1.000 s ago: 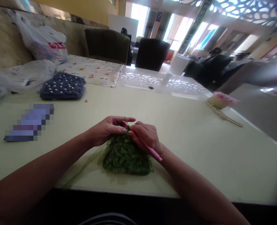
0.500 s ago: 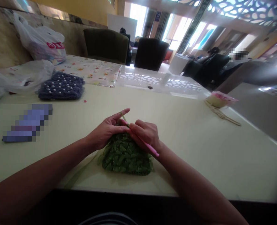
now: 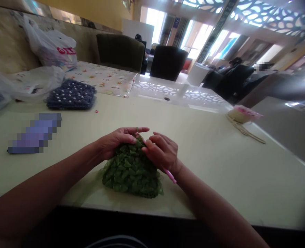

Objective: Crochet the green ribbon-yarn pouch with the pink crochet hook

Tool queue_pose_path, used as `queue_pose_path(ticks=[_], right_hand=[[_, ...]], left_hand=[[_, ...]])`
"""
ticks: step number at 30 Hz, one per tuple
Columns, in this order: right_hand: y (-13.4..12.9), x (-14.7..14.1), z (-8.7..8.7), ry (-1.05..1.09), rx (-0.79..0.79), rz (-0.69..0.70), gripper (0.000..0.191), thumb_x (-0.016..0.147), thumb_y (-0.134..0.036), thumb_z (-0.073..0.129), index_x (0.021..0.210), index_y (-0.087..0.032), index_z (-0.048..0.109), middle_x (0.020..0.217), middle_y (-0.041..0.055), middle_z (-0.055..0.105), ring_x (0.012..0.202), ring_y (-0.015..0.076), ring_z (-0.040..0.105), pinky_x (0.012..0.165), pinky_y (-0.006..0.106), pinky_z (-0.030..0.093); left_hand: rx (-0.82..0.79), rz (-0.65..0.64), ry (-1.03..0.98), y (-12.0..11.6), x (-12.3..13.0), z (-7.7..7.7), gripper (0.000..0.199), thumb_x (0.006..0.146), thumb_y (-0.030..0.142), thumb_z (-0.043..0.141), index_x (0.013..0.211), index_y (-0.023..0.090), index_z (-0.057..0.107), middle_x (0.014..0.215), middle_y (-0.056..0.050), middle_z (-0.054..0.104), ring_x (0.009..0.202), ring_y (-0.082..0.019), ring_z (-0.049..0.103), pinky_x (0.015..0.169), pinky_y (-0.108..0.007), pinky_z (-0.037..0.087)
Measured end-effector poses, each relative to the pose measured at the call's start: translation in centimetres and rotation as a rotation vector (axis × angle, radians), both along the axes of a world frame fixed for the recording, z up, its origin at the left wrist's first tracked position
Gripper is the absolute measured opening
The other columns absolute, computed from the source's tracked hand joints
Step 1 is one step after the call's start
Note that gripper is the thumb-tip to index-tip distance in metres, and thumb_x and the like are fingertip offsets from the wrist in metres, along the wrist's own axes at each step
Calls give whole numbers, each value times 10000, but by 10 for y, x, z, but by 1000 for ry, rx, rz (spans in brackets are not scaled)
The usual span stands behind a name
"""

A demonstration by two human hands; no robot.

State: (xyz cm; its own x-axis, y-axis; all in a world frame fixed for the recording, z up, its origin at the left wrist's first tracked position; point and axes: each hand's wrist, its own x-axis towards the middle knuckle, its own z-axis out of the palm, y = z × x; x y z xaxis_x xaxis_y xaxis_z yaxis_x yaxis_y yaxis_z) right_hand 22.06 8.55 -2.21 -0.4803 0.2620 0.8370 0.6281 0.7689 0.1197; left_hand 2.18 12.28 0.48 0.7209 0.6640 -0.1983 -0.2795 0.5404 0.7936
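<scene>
A green ruffled crochet piece [image 3: 131, 168] rests on the table in front of me, its upper edge lifted. My left hand [image 3: 118, 141] pinches that edge between thumb and fingers, and its index finger points right with a green strand looped round it. A pink crochet hook [image 3: 171, 176] lies slantwise in my right hand [image 3: 162, 150], which is closed around it. The hook's far end meets the top edge of the green piece, close to my left thumb. Its exact tip among the stitches is too small to make out.
A blurred-out flat object [image 3: 36, 134] lies on the left of the table [image 3: 219, 172]. Behind it are a dark blue beaded piece [image 3: 72, 94] and plastic bags [image 3: 51, 48]. A pink-topped bundle [image 3: 244, 113] with cord sits at the right edge. People sit farther back.
The green piece has shifted slightly left and toward me. My right hand and the hook have moved a little down, and my left index finger now points more level. The view has shifted slightly.
</scene>
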Motion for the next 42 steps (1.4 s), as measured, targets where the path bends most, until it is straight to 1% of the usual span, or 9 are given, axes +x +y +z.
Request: queue_pose_path(ticks=[3,7,11,19,29,31,34,36,42], right_hand=[[0,3,9,114,-224,103,67,915,-170,569,856,-178,600,807,34,617,695,112,577,622,234,478],[-4,5,22,242,-492,261,120,922,-138,541,833,-172,614,814,39,626,719,112,601,625,232,483],[-6,9,27,284,-647,312,155,924,-135,537,793,-168,615,788,37,629,702,118,603,615,241,473],[-5,4,22,309,-569,271,107,910,-139,565,814,-173,596,757,19,601,664,100,562,592,224,435],[-4,9,27,346,-775,330,190,940,-188,528,765,-174,601,722,13,612,679,119,592,637,246,462],[-2,6,21,285,-661,303,142,939,-217,546,813,-177,598,776,21,624,696,118,605,637,241,479],[2,2,12,73,-298,167,78,918,-244,592,898,-170,610,857,52,657,738,140,627,664,256,497],[3,2,8,3,-161,81,98,916,-240,593,968,-164,628,849,56,667,724,143,626,661,259,496],[1,3,13,270,-451,147,120,934,-191,541,933,-174,660,837,33,636,695,105,606,626,223,486]], left_hand=[[50,5,4,6,-6,2,552,676,72,668,1225,131,652,884,-77,736,785,-180,683,766,-284,549],[95,13,43,10,-10,3,502,654,74,664,1154,112,696,814,-47,701,738,-155,658,724,-244,541],[115,16,100,10,-10,3,502,627,90,672,1126,120,713,801,-28,669,703,-133,636,690,-230,528],[175,-43,119,9,-11,4,575,651,97,706,1220,176,670,839,-17,671,745,-116,621,725,-223,509],[131,-24,123,7,-6,-1,480,639,99,721,1118,139,716,834,-36,710,749,-143,656,734,-247,513],[137,-52,109,3,-2,-4,468,645,103,746,1109,153,719,863,-49,726,813,-156,667,777,-251,506],[165,-42,106,-3,4,-9,367,644,127,782,1008,152,746,841,-57,733,805,-147,657,774,-242,493],[203,-27,141,-3,5,-10,267,659,168,799,923,158,756,817,-48,727,776,-141,645,759,-247,487],[473,-23,308,10,-6,-8,314,724,238,784,1037,231,757,1090,-49,722,1107,-227,601,995,-340,421]])
